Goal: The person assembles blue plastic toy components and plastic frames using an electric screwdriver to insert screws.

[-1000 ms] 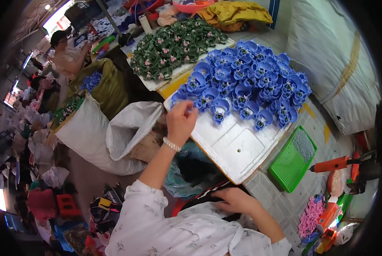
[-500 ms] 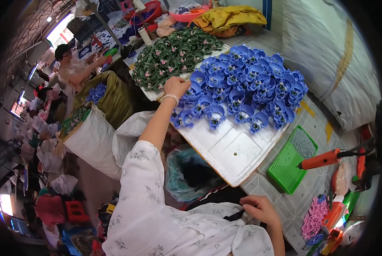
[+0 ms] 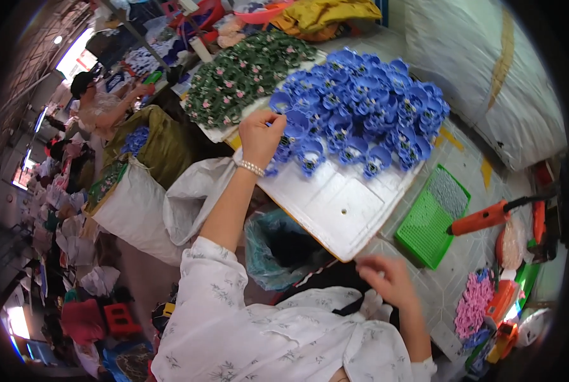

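My left hand (image 3: 261, 137), with a beaded bracelet at the wrist, is at the left edge of a heap of blue artificial flowers (image 3: 367, 95). Its thumb and fingers are closed in a pinch against the nearest blooms; what lies between them is hidden. The heap rests on a white board (image 3: 316, 213) whose near part is bare. My right hand (image 3: 389, 280) is off the board's near corner, somewhat blurred, its fingers loosely apart with nothing visible in them. Beyond my left hand lies a pile of green pieces with small pink flowers (image 3: 246, 76).
On the tiled table at right are a green basket (image 3: 424, 245) holding grey bits, an orange-handled tool (image 3: 481, 219) and pink pieces (image 3: 474, 305). A lined bin (image 3: 259, 254) stands below the board. Sacks (image 3: 138, 216) stand at left; a person (image 3: 97, 105) works beyond.
My left hand has drawn back toward me along the edge of the flower heap, still pinched. My right hand has lifted away from my lap toward the board's corner. The whole view has shifted slightly.
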Demonstrator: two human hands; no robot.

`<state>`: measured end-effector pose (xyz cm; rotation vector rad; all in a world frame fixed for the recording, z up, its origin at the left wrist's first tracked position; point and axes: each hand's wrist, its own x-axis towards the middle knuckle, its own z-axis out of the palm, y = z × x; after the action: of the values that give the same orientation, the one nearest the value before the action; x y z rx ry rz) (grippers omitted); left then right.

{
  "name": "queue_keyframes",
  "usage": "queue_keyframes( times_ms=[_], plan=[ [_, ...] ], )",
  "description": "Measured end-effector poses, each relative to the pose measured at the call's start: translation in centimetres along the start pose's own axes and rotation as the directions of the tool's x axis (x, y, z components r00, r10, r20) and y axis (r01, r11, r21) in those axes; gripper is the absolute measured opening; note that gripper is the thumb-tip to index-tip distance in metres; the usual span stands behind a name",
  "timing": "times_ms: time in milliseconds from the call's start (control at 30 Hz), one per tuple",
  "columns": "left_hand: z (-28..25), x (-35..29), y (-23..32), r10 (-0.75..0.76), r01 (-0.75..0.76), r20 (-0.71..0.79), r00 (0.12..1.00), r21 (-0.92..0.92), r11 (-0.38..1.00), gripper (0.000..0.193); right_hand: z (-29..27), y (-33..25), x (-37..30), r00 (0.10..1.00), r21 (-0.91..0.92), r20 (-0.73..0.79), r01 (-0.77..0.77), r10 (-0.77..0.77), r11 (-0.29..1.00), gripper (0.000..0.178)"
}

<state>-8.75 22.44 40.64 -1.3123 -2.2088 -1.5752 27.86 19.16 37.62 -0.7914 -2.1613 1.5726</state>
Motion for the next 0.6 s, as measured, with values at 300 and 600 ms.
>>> queue_keyframes(
  times_ms=[300,600],
  plan=[
    [4.8,-13.0,8.5,-0.112,0.207,0.273,0.955,-0.348,0.915,0.013,-1.7,-0.4,7.5,0.868,-0.116,-0.494,-0.023,-0.038,0.993,0.023],
    [6.9,-17.2,9.7,-0.117,0.333,0.483,0.868,-0.391,0.858,0.012,-2.8,2.7,5.3,0.836,-0.158,-0.547,-0.057,-0.040,0.986,0.020]
  ],
)
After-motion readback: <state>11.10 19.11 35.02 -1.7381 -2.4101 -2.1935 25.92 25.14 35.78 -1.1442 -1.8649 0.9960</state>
